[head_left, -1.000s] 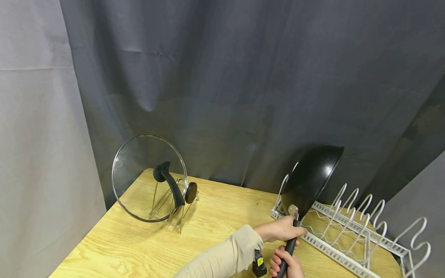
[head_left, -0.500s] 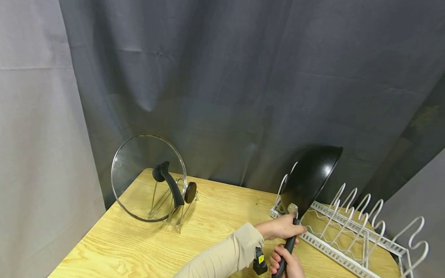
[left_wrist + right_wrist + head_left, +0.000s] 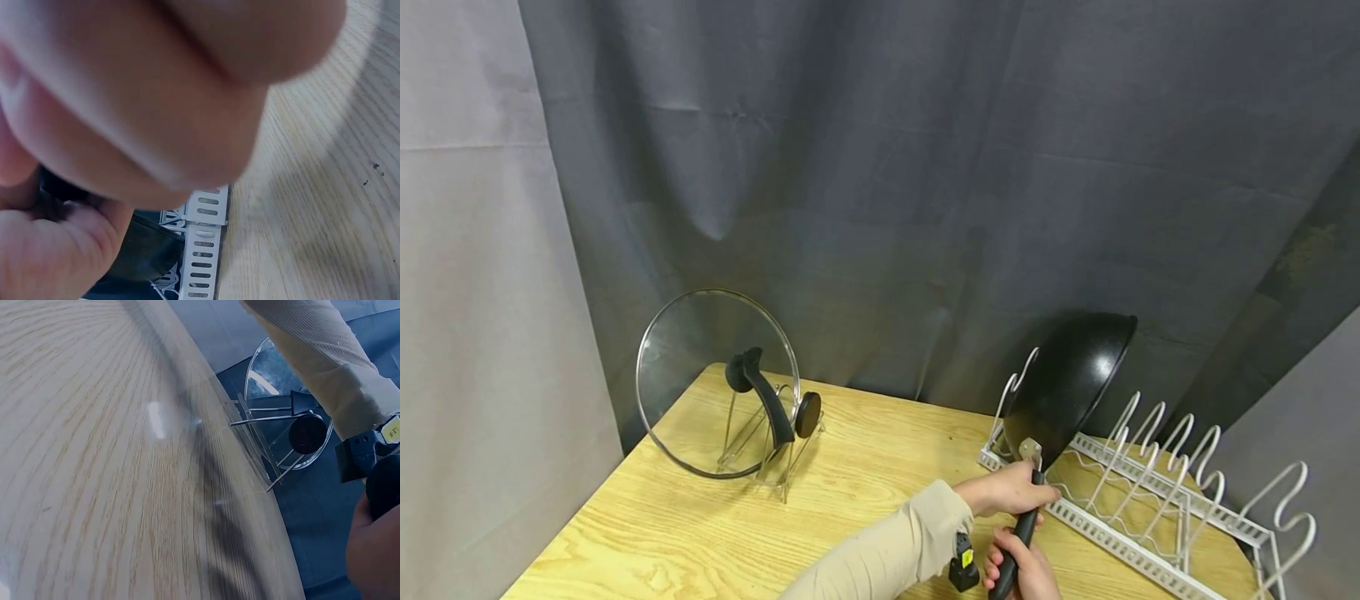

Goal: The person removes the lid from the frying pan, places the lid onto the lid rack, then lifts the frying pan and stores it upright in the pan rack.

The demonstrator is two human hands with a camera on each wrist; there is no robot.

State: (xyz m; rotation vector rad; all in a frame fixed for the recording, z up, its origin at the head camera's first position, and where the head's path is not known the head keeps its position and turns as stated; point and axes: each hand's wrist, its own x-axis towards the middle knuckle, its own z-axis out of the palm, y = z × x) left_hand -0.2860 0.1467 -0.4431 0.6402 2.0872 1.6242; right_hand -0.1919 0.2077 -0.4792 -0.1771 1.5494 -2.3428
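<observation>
A black wok (image 3: 1067,383) stands on its side in the left end of a white wire rack (image 3: 1131,546), its hollow turned to the right. Its black handle (image 3: 1026,527) slants down toward the near side. My left hand (image 3: 1011,489) grips the handle close to the metal bracket at the wok's wall. Below it, my right hand (image 3: 1024,568) is wrapped round the lower part of the same handle. In the left wrist view, curled fingers (image 3: 150,106) fill much of the picture, with part of the wok (image 3: 147,253) beneath. The right wrist view catches the handle's end (image 3: 384,487) in the right hand.
On the table's left side, a glass lid (image 3: 700,350) with a black handle leans upright in a small wire stand (image 3: 786,467). The white rack's wire loops (image 3: 1180,450) rise to the right of the wok. A dark curtain (image 3: 865,208) hangs behind the wooden table (image 3: 715,533).
</observation>
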